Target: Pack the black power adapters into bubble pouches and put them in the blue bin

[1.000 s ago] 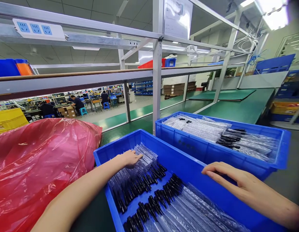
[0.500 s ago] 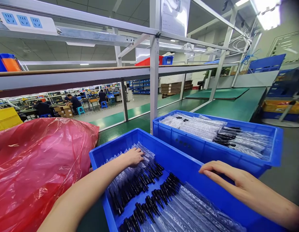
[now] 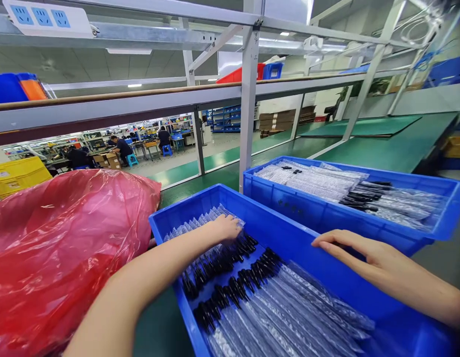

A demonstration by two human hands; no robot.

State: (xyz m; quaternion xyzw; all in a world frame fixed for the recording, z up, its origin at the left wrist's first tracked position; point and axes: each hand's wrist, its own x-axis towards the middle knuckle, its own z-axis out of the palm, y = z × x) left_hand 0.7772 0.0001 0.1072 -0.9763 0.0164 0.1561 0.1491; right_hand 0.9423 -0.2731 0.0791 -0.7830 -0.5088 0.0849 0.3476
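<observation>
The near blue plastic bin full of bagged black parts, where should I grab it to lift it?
Grip the near blue plastic bin by its rolled rim on both long sides, from above. The right hand already rests on the right rim; the left hand lies inside on the clear-bagged black parts.

Two bins stand on the workbench (image 3: pixel 382 148), the near bin (image 3: pixel 289 238) in front of the far bin (image 3: pixel 326 218) and almost touching it. Bagged parts (image 3: pixel 289 312) lie in rows in the near bin; the left hand (image 3: pixel 226 229) rests on the back row, and the right hand (image 3: pixel 363 253) lies on the bin's right wall. A plastic bag (image 3: pixel 62 243) sits to the left. A shelf (image 3: pixel 140 106) runs overhead, behind the bins.
</observation>
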